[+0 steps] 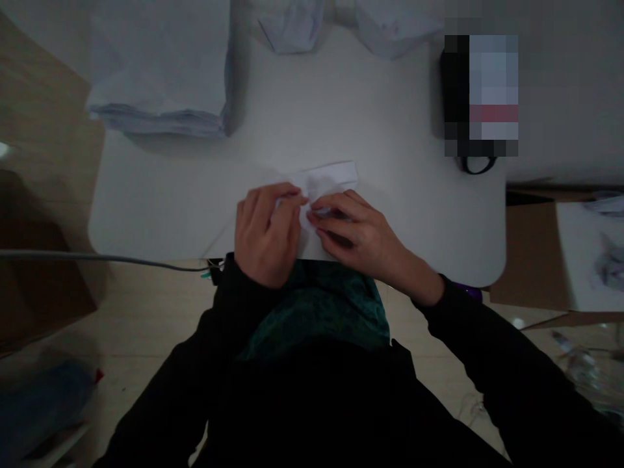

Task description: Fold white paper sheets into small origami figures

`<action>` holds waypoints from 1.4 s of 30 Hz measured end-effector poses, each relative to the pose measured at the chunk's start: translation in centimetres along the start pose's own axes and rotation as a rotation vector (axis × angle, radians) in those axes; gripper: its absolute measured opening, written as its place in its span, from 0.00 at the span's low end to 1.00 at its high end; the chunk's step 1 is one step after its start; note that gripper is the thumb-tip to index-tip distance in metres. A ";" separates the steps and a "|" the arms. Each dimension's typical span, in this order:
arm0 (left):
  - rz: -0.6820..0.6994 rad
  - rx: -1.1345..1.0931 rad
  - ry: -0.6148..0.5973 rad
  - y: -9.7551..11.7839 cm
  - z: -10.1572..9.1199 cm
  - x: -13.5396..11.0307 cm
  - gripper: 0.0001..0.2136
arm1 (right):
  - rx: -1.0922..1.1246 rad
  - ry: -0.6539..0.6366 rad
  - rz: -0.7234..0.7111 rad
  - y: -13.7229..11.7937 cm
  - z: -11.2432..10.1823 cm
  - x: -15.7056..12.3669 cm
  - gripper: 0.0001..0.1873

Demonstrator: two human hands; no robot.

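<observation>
A small folded sheet of white paper (336, 174) lies near the front edge of the white table, partly covered by my fingers. From the left, my left hand (268, 231) pinches the paper with thumb and fingers bent together. On the other side my right hand (353, 227) has its fingers curled onto the same paper, their tips close to those of my left hand. The part of the paper between the fingertips is mostly hidden.
A thick stack of paper (160, 71) sits at the table's back left. Two folded paper shapes (295, 29) (390, 26) stand at the back. A black object (453, 97), partly blurred out, is at the right. A grey cable (107, 258) runs along the left front; cardboard boxes (531, 253) flank the table.
</observation>
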State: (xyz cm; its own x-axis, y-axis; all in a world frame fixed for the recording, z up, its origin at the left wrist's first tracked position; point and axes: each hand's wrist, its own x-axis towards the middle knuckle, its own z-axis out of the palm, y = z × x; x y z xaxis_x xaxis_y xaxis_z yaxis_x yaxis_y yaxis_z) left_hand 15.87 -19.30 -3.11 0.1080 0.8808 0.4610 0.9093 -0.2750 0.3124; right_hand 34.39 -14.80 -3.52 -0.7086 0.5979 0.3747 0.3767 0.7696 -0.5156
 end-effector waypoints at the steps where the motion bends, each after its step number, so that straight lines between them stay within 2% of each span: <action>1: 0.060 -0.022 -0.015 0.4 -0.2 -1.1 0.11 | 0.003 0.002 0.001 0.0 0.0 0.0 0.13; 3: 0.104 -0.037 -0.061 1.0 -0.3 -2.7 0.16 | 0.005 0.010 -0.001 0.0 0.0 0.0 0.12; 6: 0.091 0.008 -0.044 1.1 -0.2 -3.5 0.19 | 0.004 0.026 -0.015 0.0 0.1 0.0 0.14; 11: 0.029 0.068 0.019 0.3 -0.3 -3.0 0.14 | 0.004 0.018 -0.027 0.1 0.2 -0.1 0.16; 16: 0.003 0.108 0.086 -2.0 -1.2 -2.5 0.08 | -0.024 0.010 -0.014 0.2 0.4 -0.3 0.18; 19: 0.080 0.096 0.051 -2.3 -1.5 -2.7 0.11 | -0.047 0.034 -0.018 0.3 0.6 -0.4 0.17; 22: 0.234 0.000 -0.029 -1.0 -1.1 -3.5 0.15 | -0.059 0.051 -0.030 0.3 0.6 -0.4 0.16; 24: 0.263 -0.077 -0.066 0.1 -0.6 -4.0 0.18 | -0.065 0.056 -0.042 0.2 0.5 -0.3 0.16; 26: 0.219 -0.071 -0.044 0.7 -0.4 -4.4 0.18 | -0.074 0.048 -0.048 0.1 0.4 -0.3 0.16; 29: 0.118 0.021 -0.021 0.4 -0.6 -4.2 0.15 | -0.093 0.023 -0.040 0.1 0.4 -0.4 0.17; 34: -0.059 0.173 -0.007 -0.9 -0.8 -2.3 0.09 | -0.127 0.000 -0.016 -0.1 0.7 -0.5 0.18; 37: -0.152 0.219 0.016 -0.2 -0.5 -1.5 0.11 | -0.151 -0.035 -0.004 -1.5 0.9 -0.5 0.18; 39: -0.163 0.183 0.024 0.7 -0.4 -1.5 0.10 | -0.184 -0.069 0.055 -3.1 0.9 -0.6 0.19; 42: -0.080 0.105 0.004 2.1 -0.6 -2.3 0.07 | -0.208 -0.028 0.210 -5.1 0.3 -0.5 0.18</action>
State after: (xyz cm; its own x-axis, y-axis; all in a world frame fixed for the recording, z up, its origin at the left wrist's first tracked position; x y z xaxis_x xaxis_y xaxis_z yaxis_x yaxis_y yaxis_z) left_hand 17.25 -22.17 -3.02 0.0323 0.8968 0.4412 0.9519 -0.1622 0.2601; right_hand 32.63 -19.06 -1.32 -0.6176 0.7445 0.2536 0.6286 0.6610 -0.4098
